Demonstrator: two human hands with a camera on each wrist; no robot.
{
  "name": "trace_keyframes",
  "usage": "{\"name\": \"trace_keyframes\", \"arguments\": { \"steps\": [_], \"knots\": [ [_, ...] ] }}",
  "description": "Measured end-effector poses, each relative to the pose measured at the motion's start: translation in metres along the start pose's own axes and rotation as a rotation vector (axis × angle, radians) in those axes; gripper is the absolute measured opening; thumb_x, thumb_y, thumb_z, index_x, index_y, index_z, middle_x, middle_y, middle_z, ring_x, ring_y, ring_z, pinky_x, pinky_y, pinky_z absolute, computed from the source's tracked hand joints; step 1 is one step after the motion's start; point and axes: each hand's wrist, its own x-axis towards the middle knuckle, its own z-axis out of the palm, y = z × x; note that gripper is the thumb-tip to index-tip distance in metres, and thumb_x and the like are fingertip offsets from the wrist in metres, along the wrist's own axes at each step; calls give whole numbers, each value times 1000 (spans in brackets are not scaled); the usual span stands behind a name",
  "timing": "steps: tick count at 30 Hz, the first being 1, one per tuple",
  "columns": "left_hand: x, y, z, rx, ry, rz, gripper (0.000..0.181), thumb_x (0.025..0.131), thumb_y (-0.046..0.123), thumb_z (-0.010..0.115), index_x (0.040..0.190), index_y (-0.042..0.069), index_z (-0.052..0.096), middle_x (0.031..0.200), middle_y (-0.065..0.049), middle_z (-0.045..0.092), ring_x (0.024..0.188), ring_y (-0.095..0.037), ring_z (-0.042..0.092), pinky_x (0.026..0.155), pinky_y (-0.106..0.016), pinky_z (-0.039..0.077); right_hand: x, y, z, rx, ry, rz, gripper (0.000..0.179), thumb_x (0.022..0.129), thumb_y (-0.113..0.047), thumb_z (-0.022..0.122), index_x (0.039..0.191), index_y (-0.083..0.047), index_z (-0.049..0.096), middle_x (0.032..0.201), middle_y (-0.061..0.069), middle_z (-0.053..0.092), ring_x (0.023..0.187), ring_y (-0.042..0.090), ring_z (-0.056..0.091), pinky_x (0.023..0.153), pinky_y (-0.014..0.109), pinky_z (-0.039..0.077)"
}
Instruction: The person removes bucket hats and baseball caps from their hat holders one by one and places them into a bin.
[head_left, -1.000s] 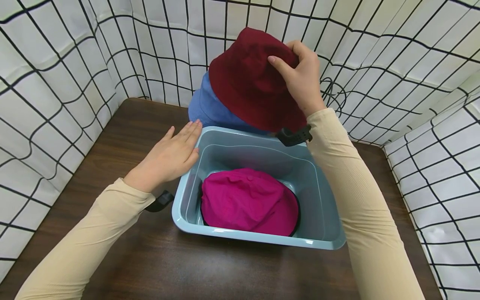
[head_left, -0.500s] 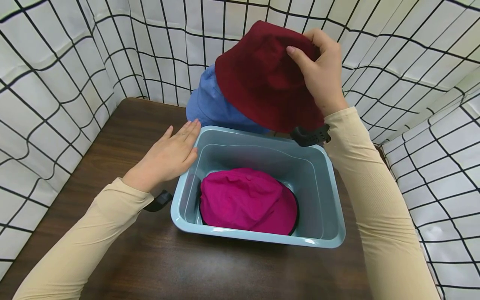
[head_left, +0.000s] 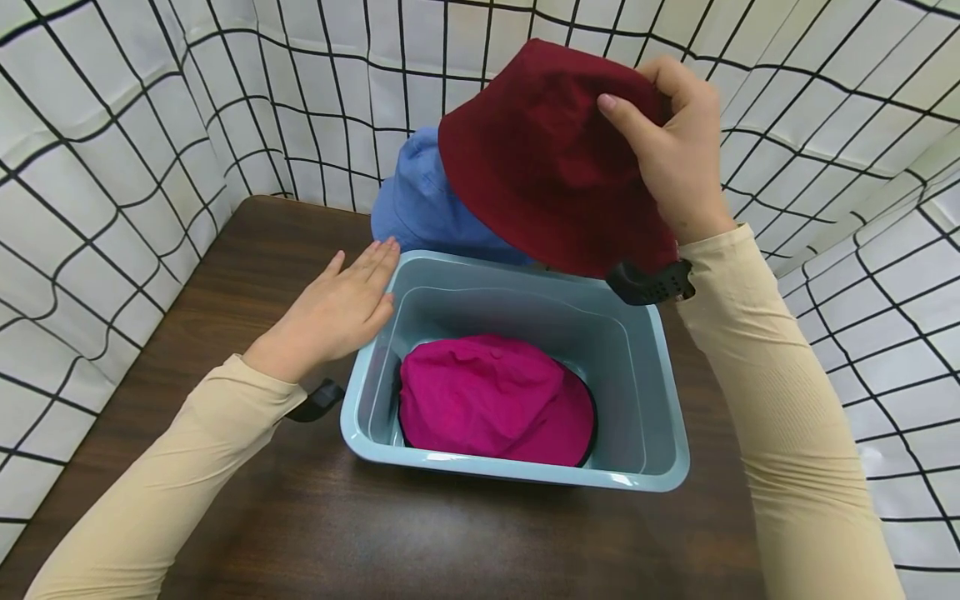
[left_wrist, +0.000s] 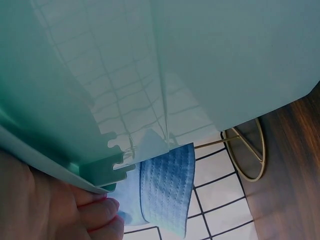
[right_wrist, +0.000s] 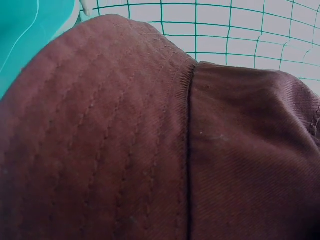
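Observation:
My right hand point(head_left: 678, 158) pinches the crown of a dark red bucket hat point(head_left: 555, 167), thumb on the near side. The hat is held up behind the tub, and its stitched brim point(right_wrist: 100, 130) fills much of the right wrist view. Straight fingers of my left hand point(head_left: 333, 308) lie against the left rim of a blue-grey plastic tub point(head_left: 517, 475). Inside the tub lies a magenta cap point(head_left: 487, 400). Behind it, a blue bucket hat point(head_left: 420, 208) is partly covered by the red one; its stitched brim point(left_wrist: 167, 187) shows in the left wrist view.
A gold wire stand point(left_wrist: 261, 155) shows beside the blue hat in the left wrist view. The tub stands on a dark wooden table point(head_left: 420, 542). White cloth walls with a black wire grid point(head_left: 315, 83) close off the back and sides.
My right hand has moved to the right with the red bucket hat, uncovering more of the blue one. The left hand stays at the tub's rim.

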Motion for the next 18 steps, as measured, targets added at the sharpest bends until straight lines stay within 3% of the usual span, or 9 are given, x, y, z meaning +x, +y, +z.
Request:
{"name": "trace_keyframes", "arguments": {
  "steps": [5, 13, 18],
  "knots": [
    [0, -1, 0, -2, 0, -1, 61, 98, 26, 36, 147, -6, 19, 154, -18, 17, 142, -30, 14, 110, -57, 13, -3, -6, -6, 3, 7, 2, 6, 85, -7, 68, 81, -11, 67, 81, -3, 60, 79, 12, 58, 71, 21, 44],
    [0, 0, 0, -7, 4, 6, 60, 99, 26, 35, 146, -7, 20, 154, -19, 18, 142, -31, 15, 110, -57, 13, -4, -6, -15, -58, -60, 30, 5, 87, -10, 67, 85, -14, 65, 83, -2, 60, 81, 12, 55, 71, 22, 42],
    [0, 0, 0, -6, 6, 7, 60, 99, 26, 35, 146, -7, 20, 154, -19, 18, 142, -31, 16, 110, -57, 14, -8, -10, -22, -45, -43, 46, 5, 87, -8, 67, 85, -13, 64, 79, -2, 61, 79, 12, 56, 69, 21, 43]
  ]
}}
